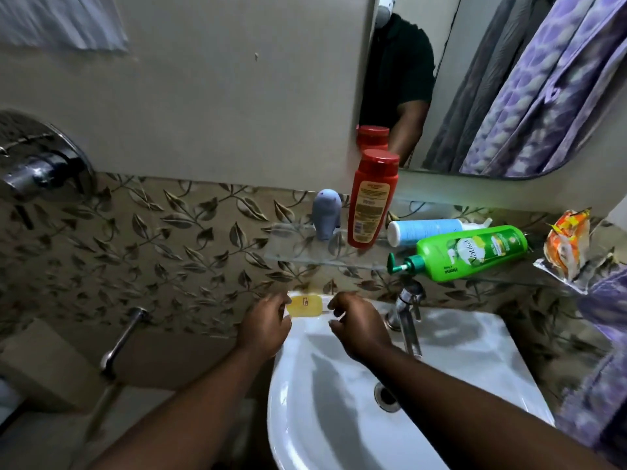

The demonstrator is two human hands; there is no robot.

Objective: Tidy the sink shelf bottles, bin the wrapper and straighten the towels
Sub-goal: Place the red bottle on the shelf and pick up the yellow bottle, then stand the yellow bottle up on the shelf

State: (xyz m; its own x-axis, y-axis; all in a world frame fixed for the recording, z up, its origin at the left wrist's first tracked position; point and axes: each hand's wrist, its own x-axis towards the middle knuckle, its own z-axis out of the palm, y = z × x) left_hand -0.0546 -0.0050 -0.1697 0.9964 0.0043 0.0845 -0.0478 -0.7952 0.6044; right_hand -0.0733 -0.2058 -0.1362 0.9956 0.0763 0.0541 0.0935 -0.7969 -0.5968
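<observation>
1. Sink [339,418], white, nearest. Both forearms reach in over its basin.
2. Left hand [264,327] and right hand [359,329] hover above the sink's back rim. Fingers are loosely curled and hold nothing.
3. Yellow soap [304,305] lies on the rim between the hands. The left fingertips are just beside it; contact cannot be told.
4. Tap [405,310] stands just right of the right hand.
5. Glass shelf [305,256] is above. A grey object [326,213] and a red bottle [371,200] stand upright on it. To their right a blue bottle [424,230] and a green bottle [475,251] lie on their sides, the green one in front.
6. Orange wrapper [565,247] sits crumpled at the shelf's right end.
7. Purple towel [604,300] hangs at the right edge. The mirror [451,79] behind shows more towels.
</observation>
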